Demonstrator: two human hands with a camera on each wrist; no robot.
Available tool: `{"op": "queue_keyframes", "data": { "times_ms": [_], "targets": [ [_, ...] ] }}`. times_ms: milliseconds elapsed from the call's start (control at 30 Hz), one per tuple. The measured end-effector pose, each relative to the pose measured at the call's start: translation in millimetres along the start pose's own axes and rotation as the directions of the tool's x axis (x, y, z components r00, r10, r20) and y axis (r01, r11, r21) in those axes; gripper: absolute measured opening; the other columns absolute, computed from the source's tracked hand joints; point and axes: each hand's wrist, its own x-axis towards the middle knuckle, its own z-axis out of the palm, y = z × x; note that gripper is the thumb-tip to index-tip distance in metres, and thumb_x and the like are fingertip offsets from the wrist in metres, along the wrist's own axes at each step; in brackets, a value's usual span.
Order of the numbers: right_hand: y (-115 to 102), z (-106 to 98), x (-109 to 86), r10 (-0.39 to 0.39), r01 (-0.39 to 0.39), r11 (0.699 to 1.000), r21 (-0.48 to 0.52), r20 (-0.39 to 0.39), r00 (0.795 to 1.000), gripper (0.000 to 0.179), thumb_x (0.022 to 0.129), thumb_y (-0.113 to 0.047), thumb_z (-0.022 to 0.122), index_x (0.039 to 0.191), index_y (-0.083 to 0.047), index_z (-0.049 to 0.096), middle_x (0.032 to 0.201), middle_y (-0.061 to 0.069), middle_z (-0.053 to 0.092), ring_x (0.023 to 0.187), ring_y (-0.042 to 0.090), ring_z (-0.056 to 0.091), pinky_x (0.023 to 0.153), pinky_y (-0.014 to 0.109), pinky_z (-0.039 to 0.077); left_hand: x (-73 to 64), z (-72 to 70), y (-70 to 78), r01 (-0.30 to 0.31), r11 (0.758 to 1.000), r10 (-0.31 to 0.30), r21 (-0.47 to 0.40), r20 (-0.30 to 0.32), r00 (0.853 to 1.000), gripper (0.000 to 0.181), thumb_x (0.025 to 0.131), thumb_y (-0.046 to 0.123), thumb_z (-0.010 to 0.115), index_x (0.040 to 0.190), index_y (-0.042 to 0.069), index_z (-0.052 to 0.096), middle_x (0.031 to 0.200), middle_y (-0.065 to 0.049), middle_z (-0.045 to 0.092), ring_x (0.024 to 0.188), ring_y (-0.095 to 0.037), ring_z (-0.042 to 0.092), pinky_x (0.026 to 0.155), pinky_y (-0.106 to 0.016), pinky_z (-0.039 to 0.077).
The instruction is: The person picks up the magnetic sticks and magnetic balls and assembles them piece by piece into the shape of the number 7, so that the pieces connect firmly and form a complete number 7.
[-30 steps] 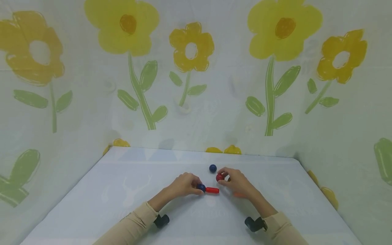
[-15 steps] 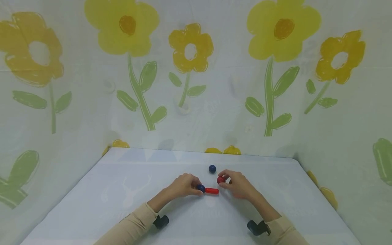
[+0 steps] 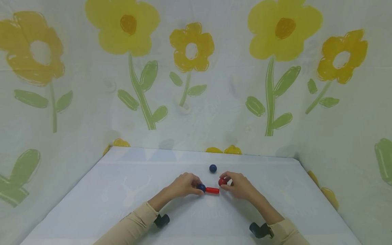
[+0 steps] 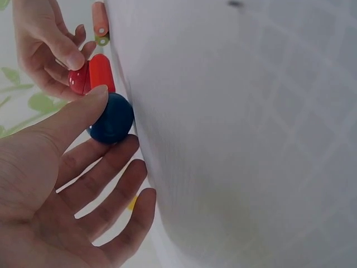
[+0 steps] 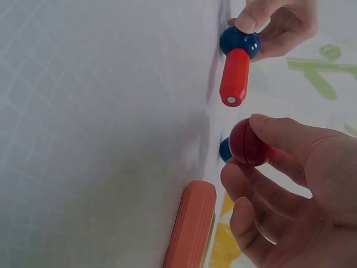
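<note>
My left hand (image 3: 183, 185) pinches a blue ball (image 3: 201, 188) between thumb and fingers, low over the table. A short red rod (image 3: 212, 190) sticks out from that ball toward the right, its free end showing a pale round spot (image 5: 231, 100) in the right wrist view. My right hand (image 3: 240, 185) holds a dark red ball (image 3: 222, 182) by thumb and fingertips, a small gap away from the rod's free end. A seam line runs around this red ball. Behind the two hands a second blue ball (image 3: 213, 168) lies on the table.
An orange rod (image 5: 192, 223) lies beside my right hand, with a green piece (image 4: 102, 40) next to it; the hand covers both in the head view. The white table (image 3: 122, 183) ends at a flower-patterned curtain (image 3: 214, 102). A dark wrist mount (image 3: 260, 230) hangs under the right sleeve.
My right hand has drawn the red ball slightly to the right and nearer to me, and now covers the orange rod in the head view. My left hand stays in place.
</note>
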Motion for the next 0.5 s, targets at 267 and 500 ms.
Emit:
{"op": "queue_keyframes", "data": {
  "times_ms": [267, 500],
  "targets": [
    [-0.7, -1.6, -1.6, 0.029, -0.028, 0.999, -0.019, 0.026, 0.999, 0.029, 0.086, -0.019, 0.076, 0.113, -0.019, 0.066, 0.102, 0.002, 0.069, 0.083, 0.012, 0.060, 0.074, 0.028, 0.057, 2.6, 1.6, -2.2, 0.007, 1.000, -0.007, 0.017, -0.002, 1.000, 0.033, 0.079, 0.031, 0.082, 0.105, 0.012, 0.076, 0.080, 0.007, 0.070, 0.070, -0.006, 0.056, 0.066, -0.017, 0.048],
    [1.1, -1.6, -5.4, 0.018, -0.017, 1.000, -0.014, 0.035, 0.999, 0.028, 0.085, -0.019, 0.076, 0.112, -0.018, 0.067, 0.099, 0.000, 0.069, 0.083, 0.012, 0.060, 0.074, 0.029, 0.057, 2.9, 1.6, -2.2, 0.014, 1.000, -0.014, 0.007, 0.002, 1.000, 0.032, 0.079, 0.031, 0.082, 0.104, 0.012, 0.076, 0.080, 0.007, 0.070, 0.070, -0.006, 0.056, 0.066, -0.017, 0.049]
  ]
}}
